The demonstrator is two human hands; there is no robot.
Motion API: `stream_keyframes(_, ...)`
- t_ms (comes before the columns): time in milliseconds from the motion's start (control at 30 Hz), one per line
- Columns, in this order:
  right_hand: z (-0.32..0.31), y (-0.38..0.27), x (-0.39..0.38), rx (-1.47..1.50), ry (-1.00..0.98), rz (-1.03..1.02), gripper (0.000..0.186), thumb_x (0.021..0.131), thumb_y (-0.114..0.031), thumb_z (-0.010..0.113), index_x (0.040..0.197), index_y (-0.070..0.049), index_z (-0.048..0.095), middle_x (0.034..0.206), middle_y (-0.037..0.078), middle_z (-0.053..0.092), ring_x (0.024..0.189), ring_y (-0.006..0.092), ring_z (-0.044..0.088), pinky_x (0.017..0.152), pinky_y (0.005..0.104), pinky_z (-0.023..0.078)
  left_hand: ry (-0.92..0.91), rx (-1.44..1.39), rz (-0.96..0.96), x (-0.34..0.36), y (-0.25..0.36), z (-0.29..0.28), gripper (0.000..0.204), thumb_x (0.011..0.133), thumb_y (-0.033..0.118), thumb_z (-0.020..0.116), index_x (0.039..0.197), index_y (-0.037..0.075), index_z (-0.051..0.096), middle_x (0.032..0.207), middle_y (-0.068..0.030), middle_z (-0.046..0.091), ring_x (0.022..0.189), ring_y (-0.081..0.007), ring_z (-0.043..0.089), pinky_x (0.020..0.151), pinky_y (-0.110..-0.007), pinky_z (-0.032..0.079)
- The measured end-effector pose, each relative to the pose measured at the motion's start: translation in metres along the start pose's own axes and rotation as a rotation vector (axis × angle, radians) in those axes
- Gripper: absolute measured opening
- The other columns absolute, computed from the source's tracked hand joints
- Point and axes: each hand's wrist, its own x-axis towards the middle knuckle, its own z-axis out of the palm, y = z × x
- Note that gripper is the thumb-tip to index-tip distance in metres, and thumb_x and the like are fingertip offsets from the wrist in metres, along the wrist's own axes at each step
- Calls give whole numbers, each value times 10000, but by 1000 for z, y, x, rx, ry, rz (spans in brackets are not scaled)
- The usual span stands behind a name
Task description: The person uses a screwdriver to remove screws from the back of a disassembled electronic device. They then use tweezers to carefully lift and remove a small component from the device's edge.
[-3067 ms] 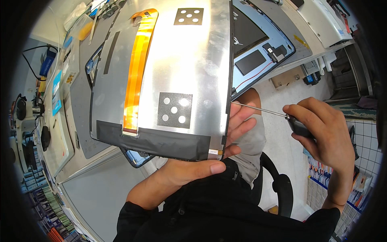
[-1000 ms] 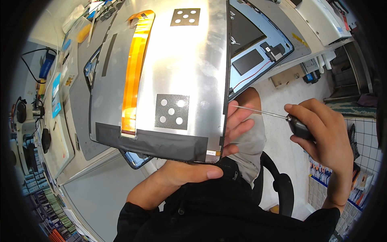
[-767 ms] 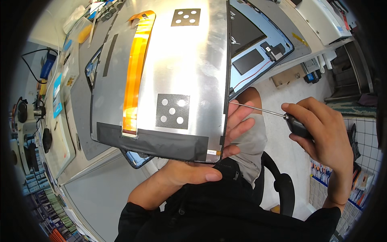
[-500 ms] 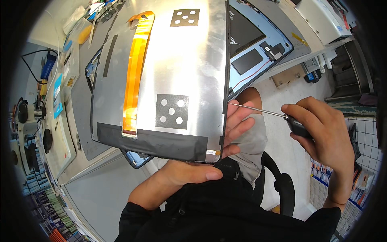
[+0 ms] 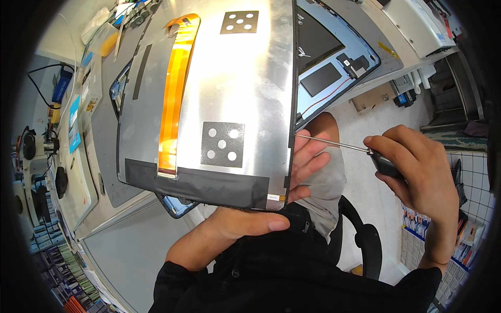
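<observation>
Grey mat (image 5: pixel 107 151) on a pale workbench (image 5: pixel 99 219), both bent by the fisheye. On the bench, upper right of my feed: white boxy machine (image 5: pixel 420 26). Left side is packed: small boxes, a blue-and-white card (image 5: pixel 74 125), loose tools. Below the bench on the right I get pale floor (image 5: pixel 370 122), a black chair armrest (image 5: pixel 368 242), wire-grid racks (image 5: pixel 472 180) near the rim.

Main item, the metal-backed panel (image 5: pixel 269 104): centre frame, tilted, over an opened light-blue housing (image 5: pixel 359 49) that pokes out on the right with a red wire (image 5: pixel 334 95). Another blue corner (image 5: pixel 176 206) shows under the panel's near-left end; can't tell if it's the same piece. Orange flat cable (image 5: pixel 171 104) runs down the panel's back to a black tape band (image 5: pixel 209 182).

Edges: panel's near end overhangs the bench front, above the lap. Left hand (image 5: pixel 242 221) supports the near-right corner, loosely curled: thumb along the near edge, fingers spread behind the right edge. Right hand (image 5: pixel 420 167) is closed round the black handle of a thin-shafted tool (image 5: pixel 386 166), tip at the panel's right edge. Can't tell if it's touching.

Room: right hand is well apart from the panel; only the shaft and the left fingers reach into that gap, grey shorts (image 5: pixel 326 193) below it. Under the panel is tighter, housing just beneath.
</observation>
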Motion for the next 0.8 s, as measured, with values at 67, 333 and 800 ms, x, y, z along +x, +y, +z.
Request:
stream_keyframes(67, 0, 0, 0, 3, -4, 0, 563, 636, -110, 784, 1163, -42, 599, 950, 127, 603, 741, 285, 610, 602, 381, 474, -3, -6, 0, 0, 0, 0, 1224, 679, 305, 884, 1569, 95, 70, 1628, -172, 111, 1479, -266, 245, 1037, -271, 438)
stream_keyframes(333, -1, 0, 0, -1, -18, -2, 546, 643, -124, 787, 1149, -39, 600, 944, 125, 604, 739, 287, 612, 600, 385, 474, -4, -1, 4, -1, 0, -1, 1189, 690, 268, 861, 1569, 94, 79, 1627, -175, 119, 1477, -267, 253, 1043, -269, 432)
stream_keyframes(800, -3, 2, 2, -22, -13, -19, 525, 647, -133, 783, 1135, -50, 608, 932, 114, 606, 736, 271, 620, 589, 372, 475, 15, 7, 0, 0, 1, 0, 1178, 683, 249, 862, 1565, 80, 99, 1617, -184, 156, 1468, -271, 274, 1042, -264, 434)
